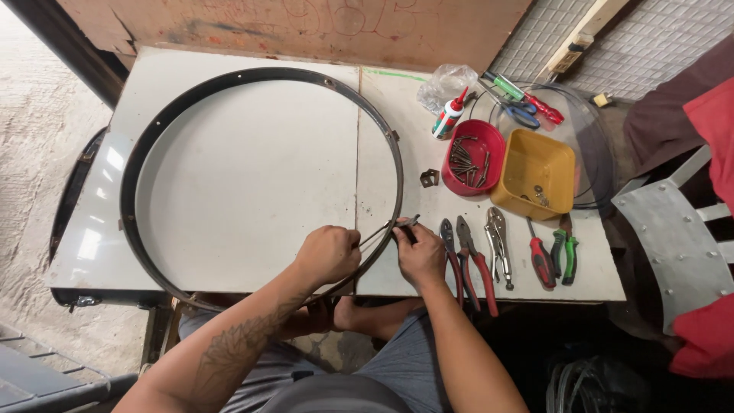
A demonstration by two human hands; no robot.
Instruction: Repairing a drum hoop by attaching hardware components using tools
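A large dark metal hoop [153, 138] lies flat on the white table [252, 176]. My left hand [329, 254] is closed on a thin metal piece [373, 235] at the hoop's near right rim. My right hand [419, 252] sits just outside the rim and grips a small dark tool [407, 224] whose tip meets the hoop. Both hands are close together at the table's front edge.
Right of my hands lie red-handled pliers [468, 256], locking pliers [498, 245], a red screwdriver [540, 260] and green-handled cutters [566, 252]. Behind them stand a red tray of screws [474, 157], a yellow tray [535, 174], a glue bottle [449, 116], scissors [520, 111] and a small bracket [429, 177].
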